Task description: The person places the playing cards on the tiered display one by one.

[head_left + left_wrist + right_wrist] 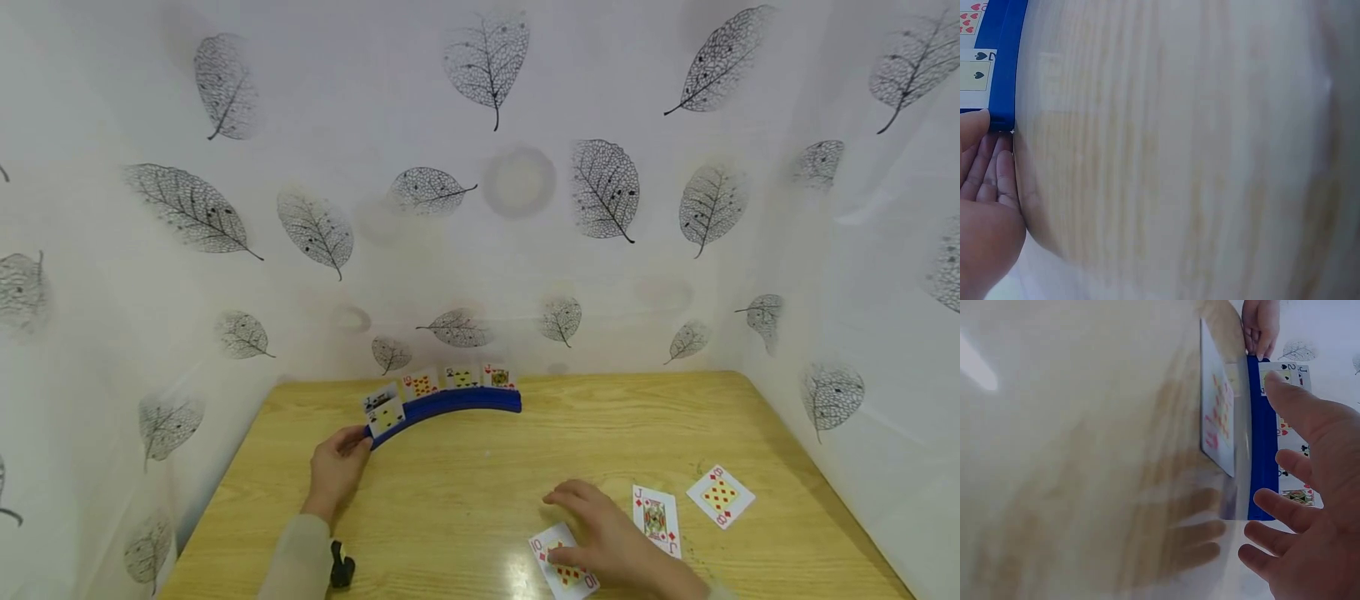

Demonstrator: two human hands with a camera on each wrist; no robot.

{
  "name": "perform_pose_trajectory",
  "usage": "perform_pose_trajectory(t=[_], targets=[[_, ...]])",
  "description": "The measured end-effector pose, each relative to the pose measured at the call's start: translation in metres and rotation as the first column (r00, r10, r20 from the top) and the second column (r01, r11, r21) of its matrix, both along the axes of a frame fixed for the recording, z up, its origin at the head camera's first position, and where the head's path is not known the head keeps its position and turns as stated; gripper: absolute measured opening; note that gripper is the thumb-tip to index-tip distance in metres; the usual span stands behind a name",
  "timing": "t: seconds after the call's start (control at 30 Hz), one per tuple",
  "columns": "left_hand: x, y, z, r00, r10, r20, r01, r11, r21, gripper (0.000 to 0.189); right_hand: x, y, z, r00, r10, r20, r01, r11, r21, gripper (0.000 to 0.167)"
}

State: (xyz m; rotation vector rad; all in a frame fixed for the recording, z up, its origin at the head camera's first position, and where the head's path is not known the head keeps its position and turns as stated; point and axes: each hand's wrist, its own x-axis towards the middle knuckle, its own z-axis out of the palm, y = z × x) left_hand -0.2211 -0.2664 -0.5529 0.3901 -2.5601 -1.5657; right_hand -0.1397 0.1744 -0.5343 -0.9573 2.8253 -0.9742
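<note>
A curved blue card holder [450, 402] stands at the back left of the table with several playing cards upright in it. At its left end, a two of spades [386, 417] overlaps a black jack [379, 397]. My left hand [339, 468] grips that end of the holder, thumb on top and fingers beneath in the left wrist view. My right hand [600, 533], fingers spread and holding nothing, hovers over a ten of diamonds [573, 579] lying face up; the thumb hides part of it. Beside it lies a jack of diamonds [655, 518].
Farther right, an eight of diamonds [721, 497] lies face up on the wooden table [450, 492]. A small black object [342, 568] is near my left sleeve. A white leaf-print sheet [517, 275] encloses the back and sides.
</note>
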Motion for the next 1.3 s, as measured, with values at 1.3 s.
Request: perform_pose_trajectory(t=[1.3], targets=[[0.0, -0.002, 0.0, 1.0, -0.008, -0.005, 0.008, 0.999, -0.031, 0.033, 0.007, 0.014, -0.011, 0.993, -0.056, 0.103, 0.049, 0.997, 0.066, 0.081]])
